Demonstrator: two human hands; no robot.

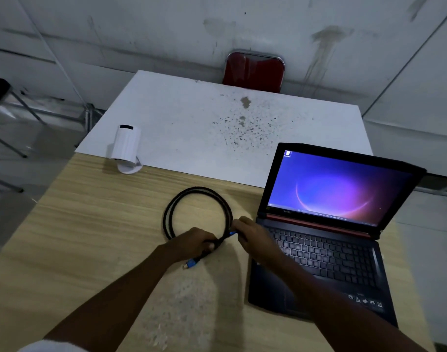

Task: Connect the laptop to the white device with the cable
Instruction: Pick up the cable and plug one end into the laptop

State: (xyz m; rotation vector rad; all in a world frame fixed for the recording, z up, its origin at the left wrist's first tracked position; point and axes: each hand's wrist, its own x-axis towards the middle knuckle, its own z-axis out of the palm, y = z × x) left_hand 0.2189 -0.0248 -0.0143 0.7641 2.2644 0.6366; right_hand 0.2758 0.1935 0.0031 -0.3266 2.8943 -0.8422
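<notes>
A black cable (178,203) lies coiled in a loop on the wooden table, left of the open black laptop (326,240) whose screen is lit. My left hand (194,242) grips the coil at its near side; one blue plug end (190,263) sticks out below that hand. My right hand (253,236) pinches the other blue plug end (232,234) just beside the laptop's left edge. The white device (126,148), a cylinder on a small stand, sits at the far left where the wooden top meets the white one.
A white table top (192,118) with dark stains adjoins the wooden table (77,237) behind. A red chair (254,69) stands at its far side. Metal chair legs (11,138) stand on the floor to the left.
</notes>
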